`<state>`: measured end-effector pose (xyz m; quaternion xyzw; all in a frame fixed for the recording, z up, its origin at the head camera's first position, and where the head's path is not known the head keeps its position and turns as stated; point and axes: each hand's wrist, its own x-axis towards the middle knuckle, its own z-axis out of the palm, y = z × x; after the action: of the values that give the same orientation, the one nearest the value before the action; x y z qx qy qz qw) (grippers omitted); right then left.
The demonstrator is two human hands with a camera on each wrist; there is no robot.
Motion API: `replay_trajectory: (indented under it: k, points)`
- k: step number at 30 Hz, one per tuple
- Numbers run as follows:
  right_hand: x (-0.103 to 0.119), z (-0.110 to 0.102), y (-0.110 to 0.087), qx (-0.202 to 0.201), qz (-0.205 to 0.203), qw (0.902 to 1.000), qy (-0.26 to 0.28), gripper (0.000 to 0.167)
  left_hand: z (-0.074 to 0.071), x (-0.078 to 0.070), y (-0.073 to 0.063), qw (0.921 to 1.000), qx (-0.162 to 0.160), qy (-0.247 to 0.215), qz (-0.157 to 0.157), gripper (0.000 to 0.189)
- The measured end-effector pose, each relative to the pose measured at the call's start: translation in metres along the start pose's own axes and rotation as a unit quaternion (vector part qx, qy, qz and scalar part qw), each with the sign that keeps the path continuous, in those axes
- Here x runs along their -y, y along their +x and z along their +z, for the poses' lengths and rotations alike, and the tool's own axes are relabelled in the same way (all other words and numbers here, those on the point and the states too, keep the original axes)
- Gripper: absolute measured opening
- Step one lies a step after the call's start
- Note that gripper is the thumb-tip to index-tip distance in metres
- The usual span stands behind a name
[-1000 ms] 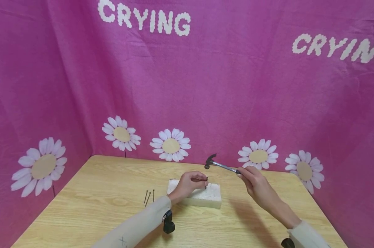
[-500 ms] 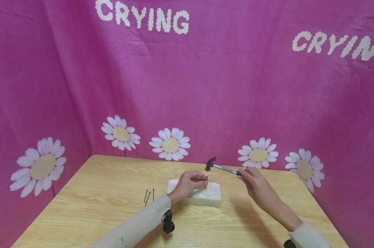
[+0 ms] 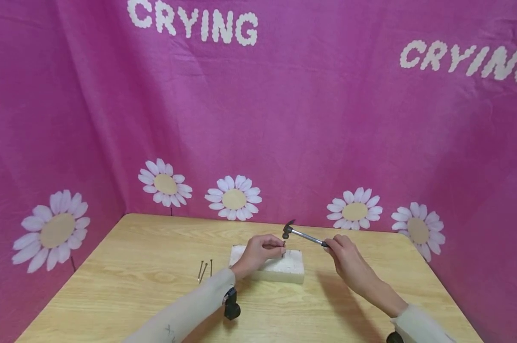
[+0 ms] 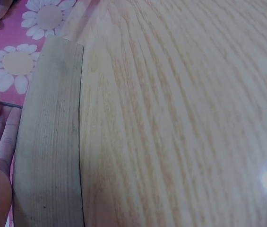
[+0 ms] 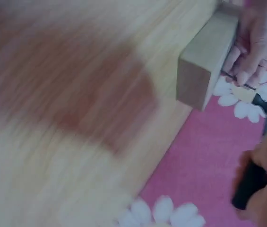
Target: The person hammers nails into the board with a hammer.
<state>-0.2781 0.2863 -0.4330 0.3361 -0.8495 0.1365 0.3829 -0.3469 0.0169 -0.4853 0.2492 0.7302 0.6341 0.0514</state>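
In the head view, a pale wooden block (image 3: pixel 286 275) lies on the table. My left hand (image 3: pixel 258 254) is over its top and pinches a thin dark nail (image 4: pixel 11 105) between thumb and fingers. The nail stands upright, its lower end at the block's top face. My right hand (image 3: pixel 353 267) grips a small claw hammer (image 3: pixel 307 237) near the end of its black handle (image 5: pixel 250 184). The hammer's dark head hangs just above the nail head, striking face down, claw pointing up. Part of the handle is hidden inside the right hand.
Three loose nails (image 3: pixel 204 271) lie on the wood-grain table (image 3: pixel 113 295), left of the block. A pink cloth (image 3: pixel 284 119) with white daisies and lettering hangs behind and along both sides of the table. Dark cameras are strapped at both wrists.
The hammer head has come down a little and now sits closer over the nail head. My left hand keeps its pinch on the nail, and the block stays put.
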Motion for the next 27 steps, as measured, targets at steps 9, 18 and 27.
replay_trajectory:
  k: [9, 18, 27]
  points:
    - [-0.003, -0.003, 0.001, -0.023, -0.011, 0.9995, 0.018, 0.019, -0.002, 0.000, 0.001, 1.0000, 0.005, -0.001, -0.005, 0.021]
    - [-0.006, -0.002, -0.007, -0.022, -0.009, 0.9994, 0.024, 0.018, -0.003, 0.005, 0.001, 0.9999, 0.010, 0.009, 0.005, 0.015]
    - [-0.007, -0.004, 0.002, -0.005, -0.037, 0.9992, 0.015, 0.021, -0.001, 0.007, 0.002, 0.9999, 0.007, 0.011, 0.011, 0.021]
